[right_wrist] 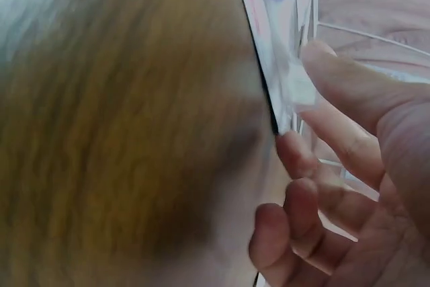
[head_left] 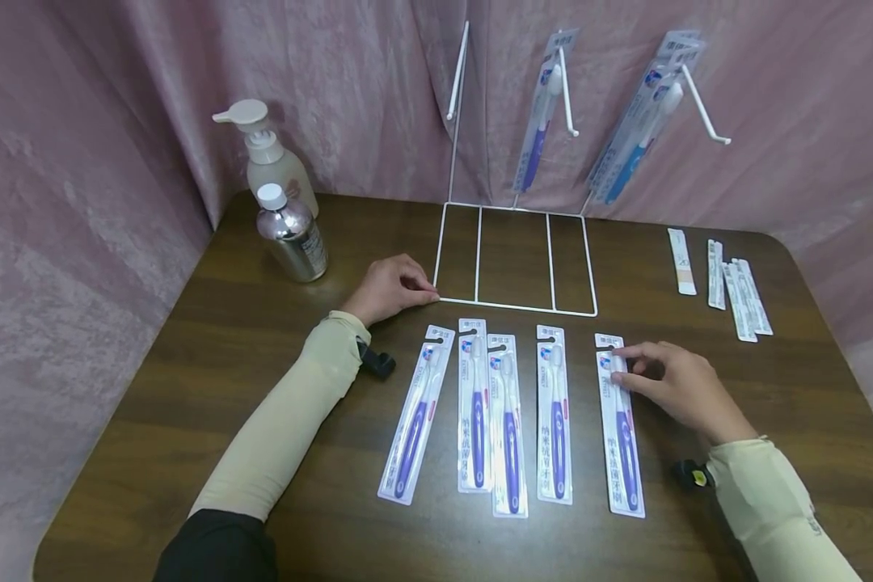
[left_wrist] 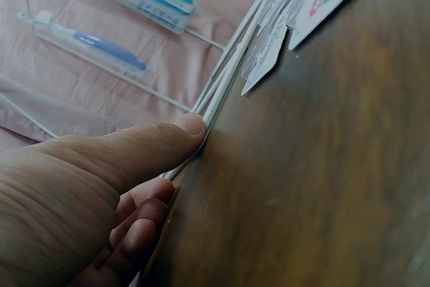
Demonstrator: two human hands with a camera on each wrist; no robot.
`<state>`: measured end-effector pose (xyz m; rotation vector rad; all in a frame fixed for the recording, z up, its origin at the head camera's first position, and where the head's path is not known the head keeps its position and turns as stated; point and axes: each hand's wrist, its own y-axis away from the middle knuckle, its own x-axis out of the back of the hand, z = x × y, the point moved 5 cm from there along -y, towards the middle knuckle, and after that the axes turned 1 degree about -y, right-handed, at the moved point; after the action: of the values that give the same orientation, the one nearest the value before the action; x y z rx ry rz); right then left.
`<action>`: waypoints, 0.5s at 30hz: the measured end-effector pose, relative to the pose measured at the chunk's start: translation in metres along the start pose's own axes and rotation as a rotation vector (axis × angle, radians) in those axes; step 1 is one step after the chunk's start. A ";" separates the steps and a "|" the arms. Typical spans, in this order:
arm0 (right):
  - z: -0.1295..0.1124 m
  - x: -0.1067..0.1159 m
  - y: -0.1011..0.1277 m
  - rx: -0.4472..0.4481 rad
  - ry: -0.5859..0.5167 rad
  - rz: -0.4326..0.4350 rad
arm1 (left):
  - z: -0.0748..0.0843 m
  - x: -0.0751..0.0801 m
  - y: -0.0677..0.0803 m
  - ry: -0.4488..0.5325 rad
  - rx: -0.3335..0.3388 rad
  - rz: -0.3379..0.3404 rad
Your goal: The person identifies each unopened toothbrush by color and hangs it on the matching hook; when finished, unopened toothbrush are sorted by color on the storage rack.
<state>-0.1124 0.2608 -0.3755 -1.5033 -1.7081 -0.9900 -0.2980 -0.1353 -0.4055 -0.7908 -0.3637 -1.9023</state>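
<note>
My left hand (head_left: 395, 289) pinches the near left corner of a white wire display rack (head_left: 518, 306) between thumb and fingers; in the left wrist view the thumb (left_wrist: 171, 140) presses on the wire. At the right, my right hand (head_left: 675, 386) grips the upper end of a packaged toothbrush (head_left: 623, 436) with a purple handle, its thumb on the clear blister. To the left of it lie more such packs: one alone (head_left: 554, 414), two overlapping (head_left: 474, 408) and a slanted one (head_left: 416, 416). The right wrist view shows the pack (right_wrist: 269, 45) edge-on at the fingertips.
Rack hooks at the back hold a purple toothbrush pack (head_left: 541, 113) and blue ones (head_left: 643, 121); the left hook (head_left: 457, 77) is bare. A pump bottle (head_left: 280, 162) and a silver bottle (head_left: 293, 238) stand back left. Several small white packets (head_left: 742, 299) lie at right.
</note>
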 end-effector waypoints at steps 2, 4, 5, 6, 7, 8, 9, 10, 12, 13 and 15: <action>-0.001 0.003 0.000 0.010 0.010 0.028 | 0.000 0.000 0.000 -0.003 -0.011 0.001; -0.003 0.009 0.001 0.027 0.016 0.064 | 0.000 -0.001 -0.001 -0.002 -0.018 0.004; -0.005 0.013 0.001 0.044 0.018 0.087 | 0.000 -0.001 -0.001 -0.002 -0.021 0.005; -0.007 0.017 0.001 0.064 0.025 0.111 | 0.000 -0.001 -0.001 -0.003 -0.023 0.004; -0.011 0.021 0.002 0.089 0.036 0.139 | 0.000 -0.001 -0.001 -0.005 -0.024 0.003; -0.015 0.026 0.002 0.120 0.051 0.172 | -0.001 -0.001 0.000 -0.007 -0.024 0.001; -0.020 0.031 0.002 0.152 0.068 0.207 | -0.001 -0.002 0.000 -0.007 -0.022 -0.001; -0.026 0.036 0.001 0.191 0.089 0.249 | -0.001 -0.002 0.000 -0.009 -0.022 -0.002; -0.043 0.049 0.000 0.275 0.140 0.343 | 0.000 -0.002 0.000 -0.010 -0.020 -0.004; -0.053 0.056 -0.001 0.322 0.164 0.396 | 0.000 -0.002 0.001 -0.010 -0.020 -0.002; -0.076 0.072 -0.002 0.416 0.186 0.503 | 0.001 -0.001 0.001 -0.002 -0.016 0.000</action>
<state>-0.1244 0.2311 -0.2762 -1.4063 -1.2183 -0.4576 -0.2961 -0.1342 -0.4054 -0.8033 -0.3496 -1.9073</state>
